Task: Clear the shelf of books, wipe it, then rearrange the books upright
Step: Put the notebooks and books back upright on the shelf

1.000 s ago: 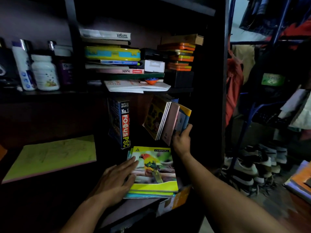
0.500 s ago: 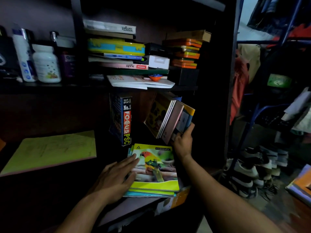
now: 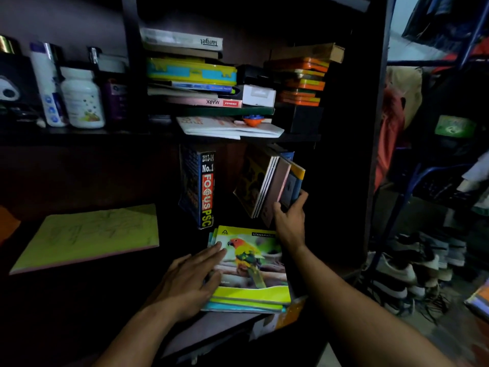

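Observation:
In the lower shelf compartment a thick blue book [image 3: 202, 189] with a red and yellow spine stands upright at the left. A bundle of thin notebooks [image 3: 267, 181] leans to the right. My right hand [image 3: 289, 221] grips the lower corner of the rightmost notebooks in that bundle. A flat stack of notebooks topped by a parrot-cover notebook [image 3: 251, 263] lies at the shelf front. My left hand [image 3: 190, 282] rests flat on the left side of that stack, fingers extended.
The upper shelf [image 3: 299, 137] carries flat piles of books, orange cases [image 3: 304, 80] and a white box. Bottles [image 3: 82, 99] stand at the left. A yellow-green notebook [image 3: 87, 237] lies on the dark surface to the left. Shoes [image 3: 412, 274] and hanging clothes fill the right.
My right hand has slid a little up the corner of the leaning notebooks. My left hand stays on the flat stack. The view shifted slightly.

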The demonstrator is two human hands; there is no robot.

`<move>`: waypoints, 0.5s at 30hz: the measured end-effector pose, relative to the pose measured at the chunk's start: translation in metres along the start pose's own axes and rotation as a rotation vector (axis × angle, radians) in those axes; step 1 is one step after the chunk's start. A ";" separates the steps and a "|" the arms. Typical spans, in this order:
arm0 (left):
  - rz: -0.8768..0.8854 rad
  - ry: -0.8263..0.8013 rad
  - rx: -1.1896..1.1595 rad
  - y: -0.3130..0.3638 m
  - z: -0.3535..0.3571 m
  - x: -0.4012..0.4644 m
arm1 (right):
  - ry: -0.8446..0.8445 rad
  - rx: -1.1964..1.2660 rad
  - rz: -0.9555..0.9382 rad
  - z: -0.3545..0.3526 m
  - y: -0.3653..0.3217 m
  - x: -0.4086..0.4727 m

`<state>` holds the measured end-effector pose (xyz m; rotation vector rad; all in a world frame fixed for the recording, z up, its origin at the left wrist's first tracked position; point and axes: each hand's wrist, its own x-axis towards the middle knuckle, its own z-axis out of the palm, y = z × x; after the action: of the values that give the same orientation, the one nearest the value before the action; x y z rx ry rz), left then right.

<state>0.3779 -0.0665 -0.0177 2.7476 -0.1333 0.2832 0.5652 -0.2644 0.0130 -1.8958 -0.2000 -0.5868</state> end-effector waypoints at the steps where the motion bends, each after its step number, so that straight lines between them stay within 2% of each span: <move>1: 0.000 0.003 -0.004 0.000 0.000 0.000 | -0.004 -0.016 0.008 0.003 -0.002 0.002; 5: 0.002 0.006 -0.001 0.002 -0.001 0.000 | -0.104 -0.123 0.033 0.016 -0.002 0.024; 8: -0.006 0.003 -0.007 0.003 -0.003 -0.001 | -0.205 -0.246 0.128 0.022 -0.012 0.044; 12: -0.003 0.006 -0.003 0.002 -0.002 -0.001 | -0.342 -0.250 0.309 0.031 -0.031 0.073; 15: -0.008 -0.001 -0.018 0.001 -0.001 -0.002 | -0.347 -0.166 0.401 0.035 -0.035 0.080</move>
<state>0.3756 -0.0671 -0.0163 2.7295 -0.1241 0.2770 0.6311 -0.2299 0.0708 -2.1159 0.0107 -0.0014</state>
